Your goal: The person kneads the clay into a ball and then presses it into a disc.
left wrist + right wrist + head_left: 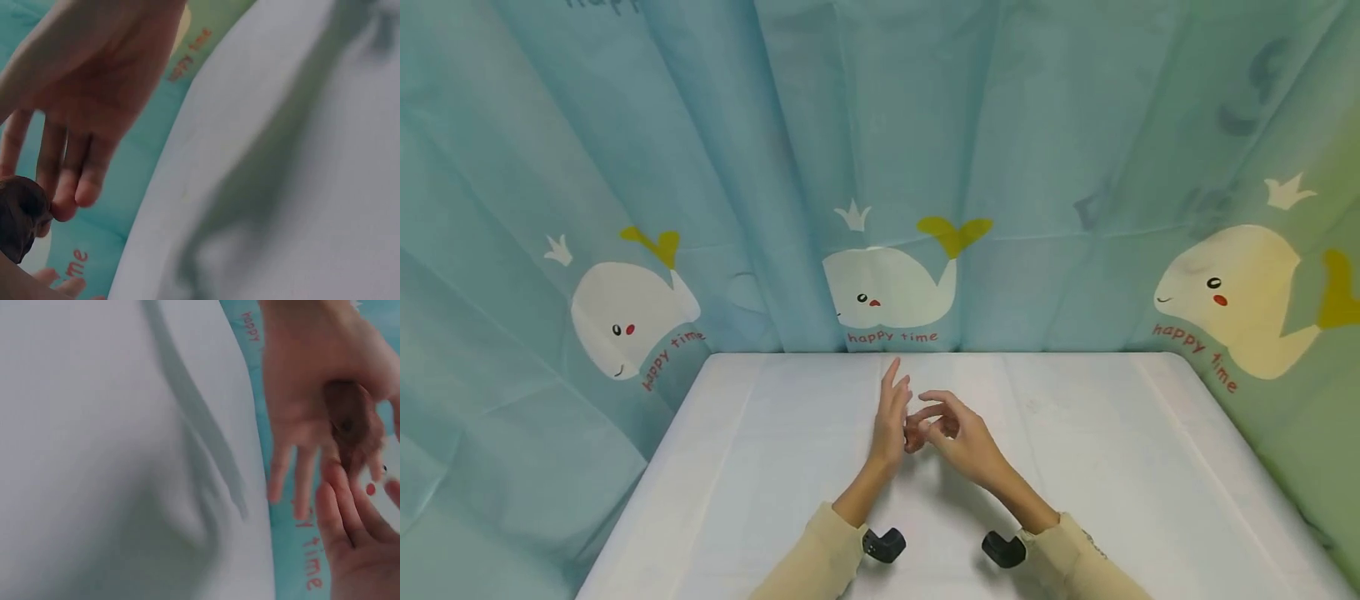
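Brown object (347, 419), long axis from straight-fingered left hand (890, 429) toward loosely curved right hand (966, 437), right's grip unclear

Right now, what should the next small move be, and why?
Probably the right hand should gently curl its fingers around the small brown thing to steady it: the head view shows the left hand with straight fingers, and the right fingertips are near the thing. Whether either hand firmly grips it, I cannot tell.

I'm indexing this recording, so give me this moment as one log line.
left hand: fingers extended; right hand: fingers bent; brown object: between hands; grip: unclear
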Available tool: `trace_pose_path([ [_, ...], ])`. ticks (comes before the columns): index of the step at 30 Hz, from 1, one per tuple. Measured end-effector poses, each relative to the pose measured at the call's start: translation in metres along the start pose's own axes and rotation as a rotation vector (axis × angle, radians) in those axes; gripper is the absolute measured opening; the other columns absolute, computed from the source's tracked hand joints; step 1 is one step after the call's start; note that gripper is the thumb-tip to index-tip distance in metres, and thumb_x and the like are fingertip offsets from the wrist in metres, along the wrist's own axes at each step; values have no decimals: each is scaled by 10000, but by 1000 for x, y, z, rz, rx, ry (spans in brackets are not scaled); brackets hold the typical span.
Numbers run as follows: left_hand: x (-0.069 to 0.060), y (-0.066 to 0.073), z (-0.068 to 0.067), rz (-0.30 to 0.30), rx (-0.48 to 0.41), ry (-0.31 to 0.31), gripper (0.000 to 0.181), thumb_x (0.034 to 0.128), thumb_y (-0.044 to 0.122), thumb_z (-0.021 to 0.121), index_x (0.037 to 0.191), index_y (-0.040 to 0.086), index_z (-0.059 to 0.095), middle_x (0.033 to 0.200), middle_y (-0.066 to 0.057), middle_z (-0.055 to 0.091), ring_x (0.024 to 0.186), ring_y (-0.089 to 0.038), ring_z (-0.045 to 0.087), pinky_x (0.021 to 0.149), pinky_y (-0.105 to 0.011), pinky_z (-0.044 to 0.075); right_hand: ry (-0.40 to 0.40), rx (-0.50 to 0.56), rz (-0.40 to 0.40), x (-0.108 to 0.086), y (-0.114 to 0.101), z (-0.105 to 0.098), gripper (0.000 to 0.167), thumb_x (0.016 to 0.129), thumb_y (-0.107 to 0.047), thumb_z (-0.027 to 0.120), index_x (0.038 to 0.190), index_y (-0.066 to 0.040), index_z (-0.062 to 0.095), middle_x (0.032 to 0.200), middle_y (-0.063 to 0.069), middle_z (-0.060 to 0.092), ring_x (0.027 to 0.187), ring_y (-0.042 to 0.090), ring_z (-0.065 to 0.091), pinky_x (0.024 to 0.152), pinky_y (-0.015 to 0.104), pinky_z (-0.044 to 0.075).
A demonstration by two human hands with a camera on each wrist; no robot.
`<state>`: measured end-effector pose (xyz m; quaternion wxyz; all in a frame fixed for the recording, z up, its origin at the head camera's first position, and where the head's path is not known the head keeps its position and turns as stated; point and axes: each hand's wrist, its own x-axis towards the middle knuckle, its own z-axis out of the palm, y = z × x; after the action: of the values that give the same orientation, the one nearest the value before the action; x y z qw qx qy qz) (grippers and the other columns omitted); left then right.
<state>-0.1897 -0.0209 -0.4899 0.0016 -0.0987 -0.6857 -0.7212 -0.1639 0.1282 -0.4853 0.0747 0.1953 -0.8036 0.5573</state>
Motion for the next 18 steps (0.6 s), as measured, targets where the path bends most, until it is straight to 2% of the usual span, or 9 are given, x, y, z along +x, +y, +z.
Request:
trace_pose_path([
  [2,-2,1,5,-4,-29,24,555,1108,344,347,1643,249,236,1628,-211,315,1360,-464,436,817,-396,491,76,42,86,2,-1,7,272,1065,-179,592,1330,-121,581,1010,100,723,715,141,662,637,283,540],
  [3,-4,2,8,1,-34,36,555,1108,343,354,1642,258,232,1631,-205,311,1469,-440,318,943,-445,475,115,66,130,4,-3,10,236,1093,-224,536,1308,-133,571,964,88,705,688,140,638,605,279,522],
  [5,-7,3,15,4,-59,59,571,1105,341,362,1648,268,200,1641,-197,291,1500,-385,291,1104,-553,367,187,136,203,7,-6,17,234,1125,-303,439,1254,-133,535,861,79,638,614,151,574,543,277,482],
  [7,-10,5,22,7,-81,83,596,1100,350,374,1653,275,165,1648,-184,275,1525,-332,261,1170,-619,257,238,198,249,9,-9,22,295,1133,-379,373,1204,-115,486,775,71,568,564,146,520,491,271,442],
  [10,-15,6,30,2,-95,103,606,1101,368,374,1655,285,144,1651,-170,269,1528,-319,260,1162,-633,257,268,283,298,12,-13,28,366,1127,-450,330,1172,-99,423,690,51,479,486,123,436,424,251,377],
  [13,-16,6,34,-17,-93,114,587,1102,391,368,1648,318,165,1647,-163,285,1521,-318,277,1143,-611,299,269,326,326,12,-15,31,430,1120,-490,310,1252,-95,418,711,61,459,483,107,378,403,237,339],
  [16,-16,5,35,-19,-80,127,592,1095,426,367,1646,319,179,1641,-178,289,1516,-344,283,1143,-613,302,255,313,322,11,-17,31,481,1123,-483,275,1437,-137,392,892,99,524,656,135,473,548,262,430],
  [18,-14,3,34,8,-58,130,603,1092,428,362,1649,287,178,1645,-187,272,1521,-365,263,1160,-628,269,238,317,303,10,-18,32,526,1124,-470,256,1562,-186,312,1122,144,553,907,204,563,757,361,495],
])
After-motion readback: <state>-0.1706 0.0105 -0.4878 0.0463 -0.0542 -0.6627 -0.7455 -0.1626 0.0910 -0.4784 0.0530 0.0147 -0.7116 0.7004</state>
